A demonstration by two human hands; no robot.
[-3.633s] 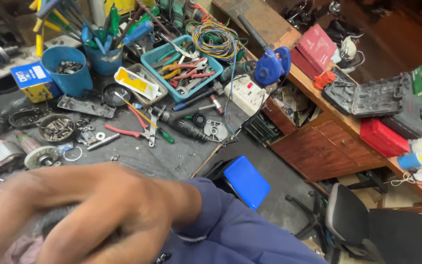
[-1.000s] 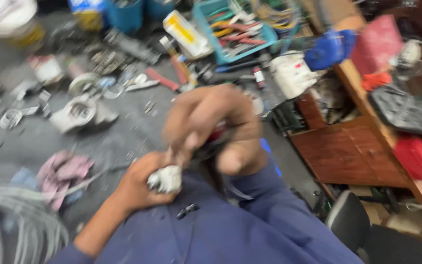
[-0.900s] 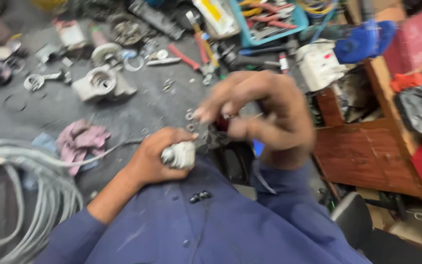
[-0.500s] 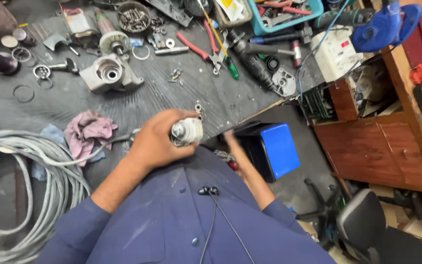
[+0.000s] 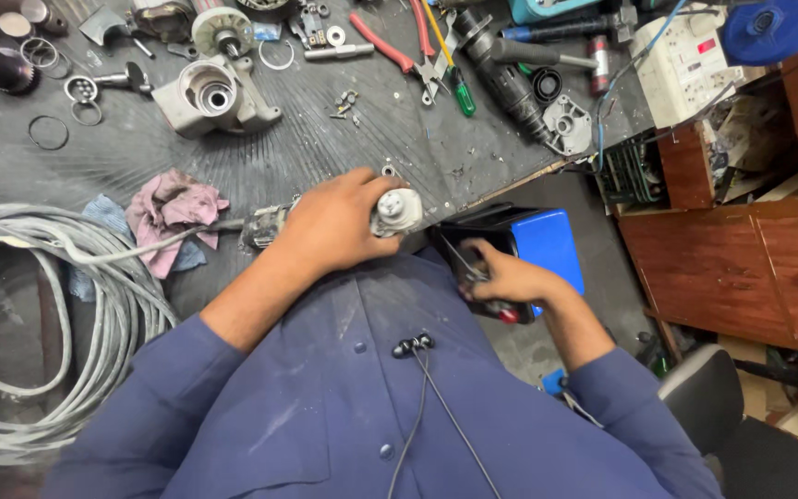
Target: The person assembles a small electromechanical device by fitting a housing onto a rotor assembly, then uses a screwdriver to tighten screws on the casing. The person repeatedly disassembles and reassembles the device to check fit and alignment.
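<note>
My left hand (image 5: 336,225) is closed around a small power tool motor body, whose pale grey round end (image 5: 397,211) sticks out past my fingers at the near edge of the dark bench (image 5: 325,139). A grey cable (image 5: 140,248) runs left from the tool. My right hand (image 5: 502,277) is lower, off the bench edge beside a blue box (image 5: 547,245), holding a dark tool with a red part (image 5: 508,315) against my lap; thin metal tips show by my fingers.
A pink rag (image 5: 170,214) and a coil of grey cable (image 5: 39,323) lie at left. A grey gear housing (image 5: 210,92), red pliers (image 5: 390,51), a green screwdriver (image 5: 459,92), rings and a white power strip (image 5: 685,65) crowd the bench. A wooden cabinet (image 5: 750,268) and a chair (image 5: 722,407) stand right.
My right hand has dropped from above the motor part down off the bench edge to the blue box. My left hand keeps its hold on the motor. The view has swung upward over the bench.
</note>
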